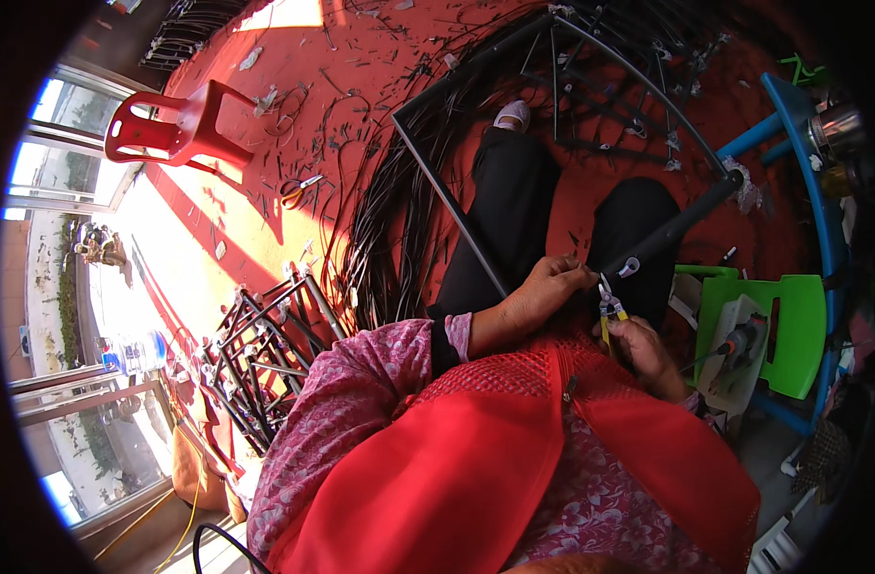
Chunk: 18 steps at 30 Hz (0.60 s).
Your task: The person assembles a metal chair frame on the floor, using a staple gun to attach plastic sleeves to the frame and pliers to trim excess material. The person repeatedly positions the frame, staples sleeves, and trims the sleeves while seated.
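My right hand [645,355] grips small cutting pliers [608,305] with yellow handles, their metal jaws pointing away from me. Just left of the jaws, my left hand [545,290] has its thumb and fingertips pinched together. Whatever may be between those fingertips is too small to make out. A large frame of dark tubes [445,204] lies across my knees, and its thick tube [685,219] runs down to near the plier tips. Beside the tips, a small whitish ring-shaped piece [629,267] sits at that tube's near end.
Long black strips [380,265] lie bundled on the red floor, with scissors [301,191] and scraps beyond. Left are a red plastic chair [186,129] and stacked dark frames [265,351]. Right are a green plastic chair [796,337], a tool-filled tray [717,380] and a blue stool [814,208].
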Motion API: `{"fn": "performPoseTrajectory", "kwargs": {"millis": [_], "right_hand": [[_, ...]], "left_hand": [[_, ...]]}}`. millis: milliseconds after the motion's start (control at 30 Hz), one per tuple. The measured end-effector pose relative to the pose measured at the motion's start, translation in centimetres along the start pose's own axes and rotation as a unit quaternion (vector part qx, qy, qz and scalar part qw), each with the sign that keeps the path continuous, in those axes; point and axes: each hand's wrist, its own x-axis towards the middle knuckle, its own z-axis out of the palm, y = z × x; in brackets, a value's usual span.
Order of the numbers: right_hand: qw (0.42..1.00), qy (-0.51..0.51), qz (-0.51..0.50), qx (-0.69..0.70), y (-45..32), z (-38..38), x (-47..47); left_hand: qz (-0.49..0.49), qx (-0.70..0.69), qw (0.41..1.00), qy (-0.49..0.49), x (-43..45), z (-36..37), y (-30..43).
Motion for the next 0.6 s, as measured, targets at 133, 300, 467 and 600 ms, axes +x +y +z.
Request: {"fn": "performPoseTrajectory", "kwargs": {"millis": [133,300,467,600], "right_hand": [[0.997,-0.046,-0.052,-0.032,-0.1,-0.5,-0.2],[0.986,-0.076,-0.127,0.079,0.4,-3.0,-3.5],[0.923,0.127,-0.295,0.212,1.2,-8.8,-6.0],[0.800,0.366,-0.377,0.289,5.0,-18.1,-10.6]], "left_hand": [[0.039,0.005,0.999,-0.023,0.3,-0.7,-0.3],[0.007,-0.028,1.000,0.006,0.2,-0.5,-0.4],[-0.029,-0.045,0.998,0.025,0.4,0.5,0.4],[-0.014,0.010,0.999,0.033,0.6,0.7,0.0]]}}
